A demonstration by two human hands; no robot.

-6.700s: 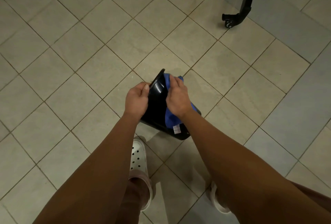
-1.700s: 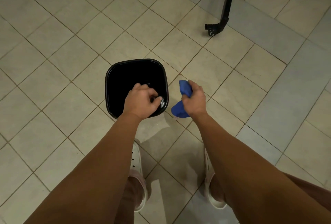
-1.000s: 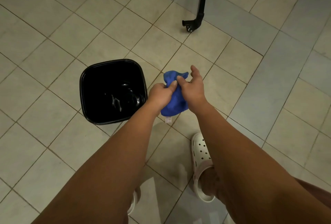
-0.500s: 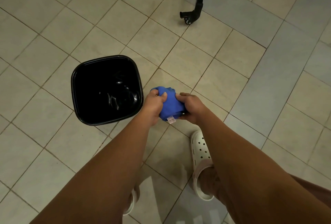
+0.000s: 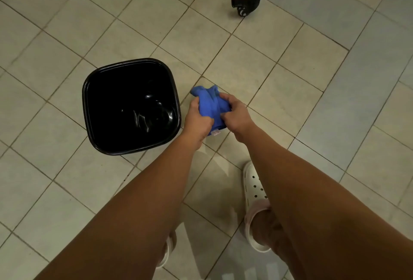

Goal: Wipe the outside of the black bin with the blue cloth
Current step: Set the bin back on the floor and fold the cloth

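Holding: the left hand (image 5: 197,121) and the right hand (image 5: 234,114) both gripped the blue cloth (image 5: 211,104) between them, with fingers curled into its folds.
Cloth: it was bunched into a lump, seen just right of the bin and not touching it. A small white tag (image 5: 215,132) hung at its near edge.
Bin: the black bin (image 5: 111,100) stood upright on the tiled floor (image 5: 67,33). Its mouth faced the camera and the inside was glossy with glints of light.
Feet: a white perforated clog (image 5: 253,187) showed beside the right forearm. The edge of another clog (image 5: 166,250) showed past the left forearm.
Background: a black frame leg with a caster (image 5: 252,0) stood on the tiles, well apart from the bin.
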